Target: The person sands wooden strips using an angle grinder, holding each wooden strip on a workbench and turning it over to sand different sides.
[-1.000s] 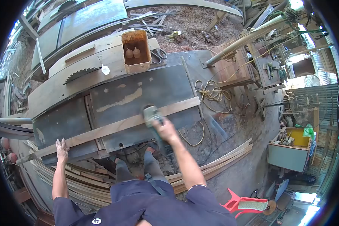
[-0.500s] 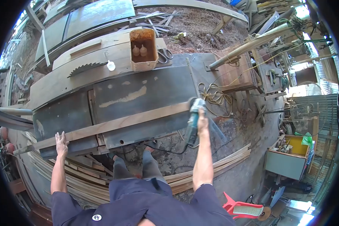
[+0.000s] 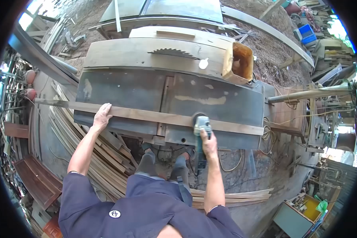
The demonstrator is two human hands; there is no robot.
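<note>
A long wooden strip (image 3: 146, 115) lies across the dark metal machine table (image 3: 135, 89), its left end jutting past the table's edge. My left hand (image 3: 102, 115) holds the strip near that left side, fingers close together over its far edge. In my right hand (image 3: 208, 142) is an angle grinder (image 3: 202, 126), gripped round its body. The grinder's round disc is at the strip, right of the table's middle seam; whether it touches the wood I cannot tell. A cord hangs below the grinder.
Behind the table, a plank surface carries a toothed saw blade (image 3: 174, 52), a small white object (image 3: 203, 63) and an open box (image 3: 228, 65) with a bottle inside. Long wood strips (image 3: 95, 162) are stacked on the floor at left. A metal pipe (image 3: 305, 95) stands at right.
The view has turned left, so the table sits further right in it. The grinder has moved leftward along the strip from its right end. My left hand's fingers, spread before, are closer together.
</note>
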